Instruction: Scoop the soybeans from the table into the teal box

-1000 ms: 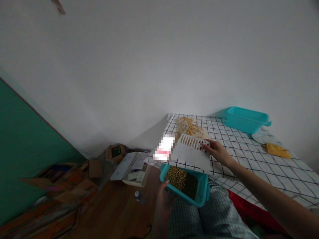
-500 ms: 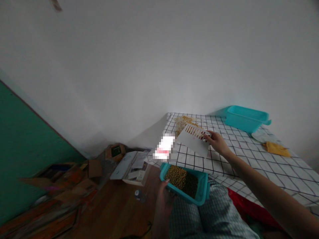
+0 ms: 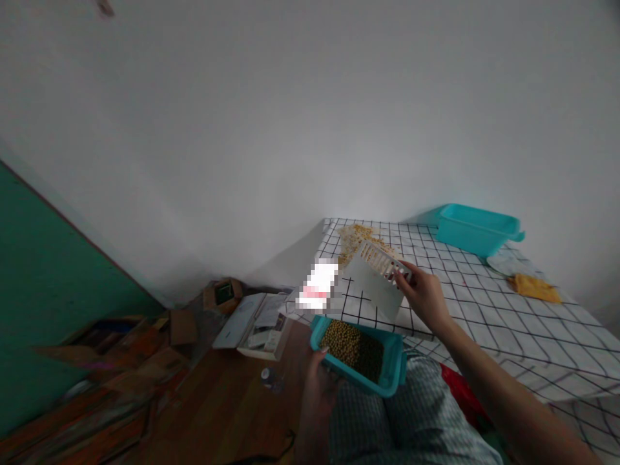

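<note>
My left hand (image 3: 316,367) grips the left edge of a small teal plastic tub (image 3: 387,384), held over my lap by the table edge. Inside it, yellow soybeans (image 3: 341,340) fill the left part and dark green beans (image 3: 371,357) lie to the right. Above the table, my right hand (image 3: 422,292) is closed on the slotted upper edge of a thin white plastic panel (image 3: 382,288), which hangs tilted. Just behind the panel, a scattered pile of yellow grains (image 3: 356,236) lies on the checked tablecloth (image 3: 426,242).
A larger teal basin (image 3: 477,229) stands against the wall, with a yellow cloth (image 3: 537,287) nearer me. A blurred bright rectangle (image 3: 320,284) lies at the table's left edge. Opened cardboard boxes (image 3: 184,326), a white box (image 3: 264,339) and a bottle (image 3: 268,376) are on the floor.
My right hand has turned and lowered slightly, so the white panel hangs steeper and its slots look narrower. My left hand and the tub have stayed nearly still.
</note>
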A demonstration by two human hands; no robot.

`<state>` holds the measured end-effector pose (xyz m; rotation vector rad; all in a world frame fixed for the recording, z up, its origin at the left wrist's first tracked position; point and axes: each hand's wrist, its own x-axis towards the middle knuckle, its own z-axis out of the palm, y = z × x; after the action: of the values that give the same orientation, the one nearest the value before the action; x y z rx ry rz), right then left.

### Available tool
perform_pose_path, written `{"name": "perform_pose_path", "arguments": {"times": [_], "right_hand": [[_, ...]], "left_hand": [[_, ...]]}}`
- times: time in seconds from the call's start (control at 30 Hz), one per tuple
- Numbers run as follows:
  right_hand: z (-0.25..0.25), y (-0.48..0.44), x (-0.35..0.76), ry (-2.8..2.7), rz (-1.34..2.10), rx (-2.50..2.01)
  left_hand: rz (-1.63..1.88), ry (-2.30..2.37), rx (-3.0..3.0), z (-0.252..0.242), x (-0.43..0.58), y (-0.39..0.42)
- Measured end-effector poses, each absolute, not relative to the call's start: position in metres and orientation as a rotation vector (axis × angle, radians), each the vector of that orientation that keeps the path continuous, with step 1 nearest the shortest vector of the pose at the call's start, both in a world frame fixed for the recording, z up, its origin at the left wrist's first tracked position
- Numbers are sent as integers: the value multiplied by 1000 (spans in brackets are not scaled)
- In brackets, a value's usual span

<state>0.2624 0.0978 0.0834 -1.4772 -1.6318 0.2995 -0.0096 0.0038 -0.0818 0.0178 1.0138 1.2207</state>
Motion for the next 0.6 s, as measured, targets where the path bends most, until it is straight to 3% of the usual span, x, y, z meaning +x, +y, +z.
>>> {"name": "perform_pose_path", "arguments": {"times": [0.6], "right_hand": [[39, 107, 208, -1637, 643, -1398]], "left_hand": [[1213, 1001, 14, -78, -8, 2]]}}
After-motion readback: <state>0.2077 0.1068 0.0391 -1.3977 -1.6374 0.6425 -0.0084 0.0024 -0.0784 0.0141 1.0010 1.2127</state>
